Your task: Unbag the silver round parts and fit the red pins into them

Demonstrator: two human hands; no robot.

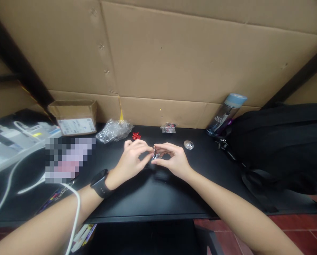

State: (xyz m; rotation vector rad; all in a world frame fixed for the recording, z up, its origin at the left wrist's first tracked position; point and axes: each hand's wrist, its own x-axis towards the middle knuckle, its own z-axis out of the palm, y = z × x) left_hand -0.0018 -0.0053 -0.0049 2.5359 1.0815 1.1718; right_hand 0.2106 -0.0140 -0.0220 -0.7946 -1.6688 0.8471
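My left hand and my right hand meet over the middle of the black table. Both pinch a small shiny clear packet between their fingertips; what is inside it is too small to tell. A black watch sits on my left wrist. Just behind my left hand lies a small red piece. A crumpled clear plastic bag lies to its left, and a smaller clear bag with dark and red bits lies behind my right hand. A small round clear object rests right of my right hand.
A cardboard box stands at the back left, with white devices and cables beside it. A blue-capped bottle leans at the back right against a black bag. A cardboard wall closes the back.
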